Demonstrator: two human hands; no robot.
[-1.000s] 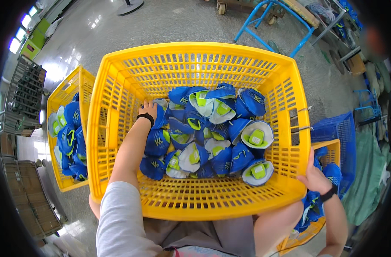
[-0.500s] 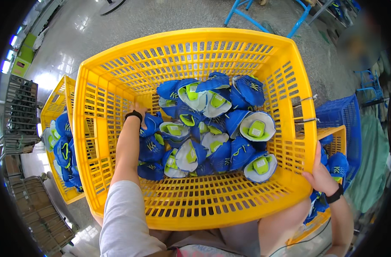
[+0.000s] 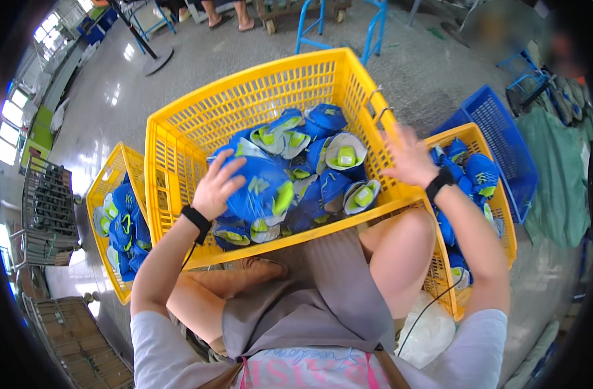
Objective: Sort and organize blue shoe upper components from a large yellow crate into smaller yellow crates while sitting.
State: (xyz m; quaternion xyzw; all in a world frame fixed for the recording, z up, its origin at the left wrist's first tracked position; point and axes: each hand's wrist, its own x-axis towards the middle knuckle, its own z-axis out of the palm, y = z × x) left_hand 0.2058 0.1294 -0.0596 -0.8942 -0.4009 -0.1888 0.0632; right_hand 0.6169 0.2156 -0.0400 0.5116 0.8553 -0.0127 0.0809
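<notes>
In front of me a large yellow plastic basket tilts toward me. Inside it lies a heap of blue shoe uppers with pale linings and lime-green labels. My left hand is raised over the heap's left side, closed on a blue shoe upper with a lime-green edge; its gripping fingertips partly show. Over the basket's right rim, my right hand has its fingers spread and holds nothing.
Smaller yellow baskets with more blue uppers stand at left and right. A blue crate and green cloth lie farther right. Blue metal legs and a stand's round base are ahead, with people's feet beyond.
My left hand has come up out of the basket's left side with a shoe upper. My right hand has left the near right rim and moved forward. The view has shifted, and the basket appears more turned.
</notes>
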